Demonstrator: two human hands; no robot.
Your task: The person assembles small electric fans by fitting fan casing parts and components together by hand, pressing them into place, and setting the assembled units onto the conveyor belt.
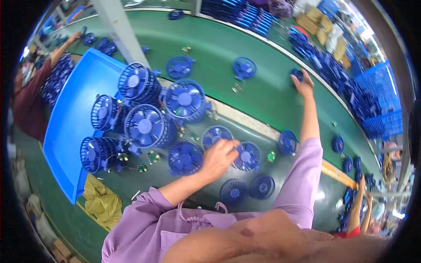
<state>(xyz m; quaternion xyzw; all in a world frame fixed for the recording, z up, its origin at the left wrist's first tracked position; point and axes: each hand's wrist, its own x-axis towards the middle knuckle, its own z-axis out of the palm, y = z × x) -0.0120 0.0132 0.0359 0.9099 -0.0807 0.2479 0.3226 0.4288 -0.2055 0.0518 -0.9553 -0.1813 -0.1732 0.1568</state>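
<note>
My left hand (pixel 219 158) is over the near bench with its fingers curled together. Its fingertips meet the rim of a round blue fan (pixel 246 157), and another blue fan (pixel 216 135) lies just behind it. What the fingers grip is hidden. My right hand (pixel 303 84) reaches across to the green belt, closed on a dark blue fan part (pixel 297 75) that it partly covers. Beside my left wrist lies a further blue fan (pixel 185 157). Two round blue grille covers (pixel 233 191) rest closer to me.
Stacked blue fans (pixel 147 126) with dangling circuit boards stand left, beside a blue tray (pixel 66 127). More fans (pixel 244 68) lie along the green belt (pixel 272 96). A white post (pixel 120 33) rises at upper left. Co-workers' arms (pixel 357 206) show at both sides.
</note>
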